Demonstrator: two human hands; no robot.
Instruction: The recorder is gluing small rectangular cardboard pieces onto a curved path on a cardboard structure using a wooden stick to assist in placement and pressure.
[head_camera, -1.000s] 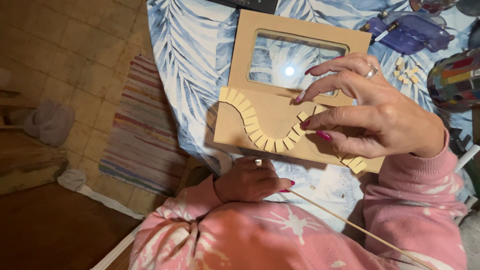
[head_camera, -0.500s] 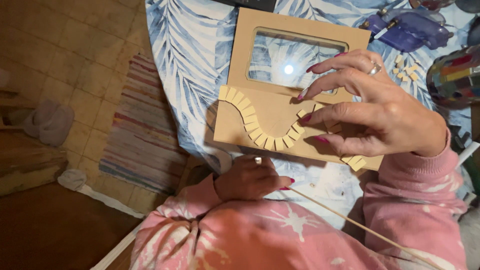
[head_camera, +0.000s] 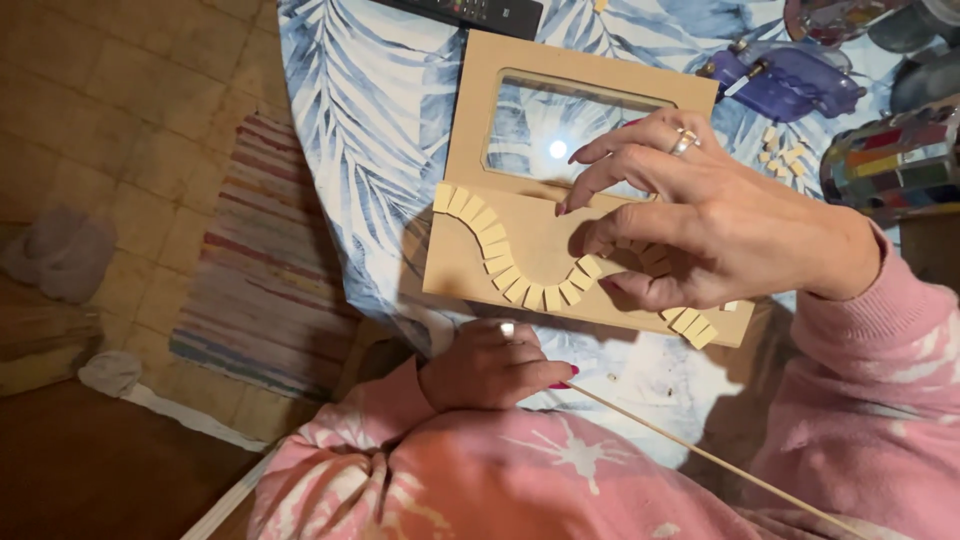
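The wooden frame (head_camera: 560, 180) lies flat on the counter (head_camera: 360, 120), over a leaf-print cloth, a curving row of small wooden tiles (head_camera: 500, 262) across its lower panel. The right hand (head_camera: 700, 225) hovers over that row — fingers (head_camera: 600, 150) spread, thumb and forefinger nearly pinched; whether they grip a tile I cannot tell. The left hand (head_camera: 490, 368) rests at the counter edge, closed on a thin wooden stick (head_camera: 700, 455).

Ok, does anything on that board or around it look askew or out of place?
Mostly tidy. The small tiles follow a neat wavy row across the wooden board, though the last ones at its lower right edge overhang it. A few loose tiles lie scattered on the leaf-print cloth. The right hand hides the middle of the row.
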